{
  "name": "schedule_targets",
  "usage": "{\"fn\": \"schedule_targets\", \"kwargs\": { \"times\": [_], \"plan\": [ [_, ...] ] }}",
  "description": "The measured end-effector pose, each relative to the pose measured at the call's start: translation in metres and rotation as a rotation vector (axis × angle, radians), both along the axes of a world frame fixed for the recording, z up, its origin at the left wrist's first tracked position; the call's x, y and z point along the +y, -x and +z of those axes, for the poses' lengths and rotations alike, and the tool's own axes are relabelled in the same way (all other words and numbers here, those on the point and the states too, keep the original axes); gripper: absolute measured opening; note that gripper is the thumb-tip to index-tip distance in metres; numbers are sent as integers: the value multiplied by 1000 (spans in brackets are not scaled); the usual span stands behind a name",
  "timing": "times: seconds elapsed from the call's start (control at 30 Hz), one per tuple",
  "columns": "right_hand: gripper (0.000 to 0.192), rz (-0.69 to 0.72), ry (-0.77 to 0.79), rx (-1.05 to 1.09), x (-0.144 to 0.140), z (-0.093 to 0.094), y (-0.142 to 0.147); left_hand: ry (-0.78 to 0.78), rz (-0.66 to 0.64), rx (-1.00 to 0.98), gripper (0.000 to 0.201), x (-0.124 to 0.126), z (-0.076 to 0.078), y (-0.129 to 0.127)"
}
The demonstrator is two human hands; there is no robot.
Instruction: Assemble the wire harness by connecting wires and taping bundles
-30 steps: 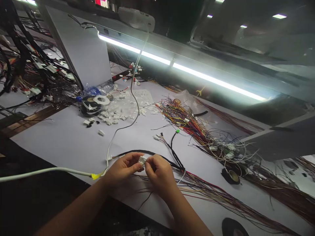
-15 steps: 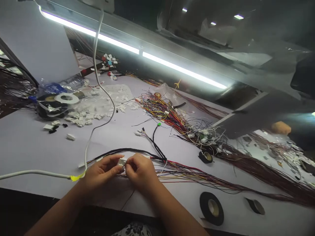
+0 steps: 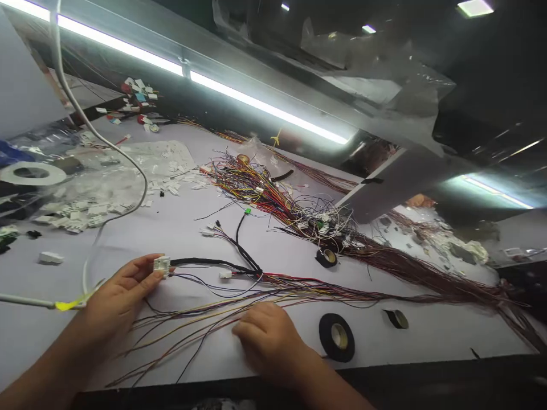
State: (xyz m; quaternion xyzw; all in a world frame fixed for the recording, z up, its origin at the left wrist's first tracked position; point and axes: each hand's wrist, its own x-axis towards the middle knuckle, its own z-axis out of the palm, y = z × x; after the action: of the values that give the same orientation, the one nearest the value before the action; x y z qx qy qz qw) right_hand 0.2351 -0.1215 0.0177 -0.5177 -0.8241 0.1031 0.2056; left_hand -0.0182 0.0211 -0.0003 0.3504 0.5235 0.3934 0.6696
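My left hand [image 3: 117,296] pinches a small white connector [image 3: 162,265] between thumb and fingers, just above the white table [image 3: 179,225]. A black-sleeved cable [image 3: 209,262] runs right from the connector into a branching harness. My right hand [image 3: 267,336] rests palm down on loose coloured wires [image 3: 192,319] that fan across the table's near edge; its fingers are curled and I cannot see a wire held in them. A black tape roll [image 3: 337,337] lies just right of that hand.
A heap of white connector housings [image 3: 89,208] and clear bags lie at the left with a white tape ring [image 3: 32,172]. A tangled wire bundle [image 3: 282,199] crosses the middle. A small tape roll [image 3: 327,257] and a white cord [image 3: 106,142] are nearby. A light bar [image 3: 256,108] runs overhead.
My hands have separated: the right hand left the connector and dropped onto the loose wires near the table edge. The left hand kept the connector. The view panned right.
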Motion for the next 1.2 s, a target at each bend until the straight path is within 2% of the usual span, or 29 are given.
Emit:
{"fn": "schedule_targets", "kwargs": {
  "times": [0.1,0.17,0.27,0.37,0.43,0.6,0.7,0.83,0.97,1.07,1.2],
  "plan": [
    [29,-328,-29,-63,-16,-18,-32,-20,-72,13,50,18,5,-7],
    [34,-404,-36,-117,-28,-26,-43,-52,-91,20,52,30,7,-17],
    [38,-353,-7,-139,-47,-28,-45,-97,-119,37,53,45,7,-35],
    [35,-263,39,-78,-62,-19,-49,-162,-158,54,48,56,5,-51],
    [33,-266,48,-15,-63,-12,-60,-188,-161,82,48,60,3,-57],
    [21,-472,-45,-64,-38,-8,-98,-212,-154,143,49,62,2,-61],
    [21,-464,-45,-173,-19,-14,-110,-218,-185,159,54,62,-1,-57],
    [25,-399,-88,-333,-6,-23,-111,-206,-201,198,65,67,-9,-54],
    [21,-381,-103,-412,-2,-29,-111,-207,-209,198,61,67,-10,-55],
    [18,-376,-106,-324,-6,-33,-116,-218,-186,196,63,65,-7,-57],
    [19,-301,-160,-75,-18,-38,-126,-227,-174,203,65,64,-4,-57]
  ]
}}
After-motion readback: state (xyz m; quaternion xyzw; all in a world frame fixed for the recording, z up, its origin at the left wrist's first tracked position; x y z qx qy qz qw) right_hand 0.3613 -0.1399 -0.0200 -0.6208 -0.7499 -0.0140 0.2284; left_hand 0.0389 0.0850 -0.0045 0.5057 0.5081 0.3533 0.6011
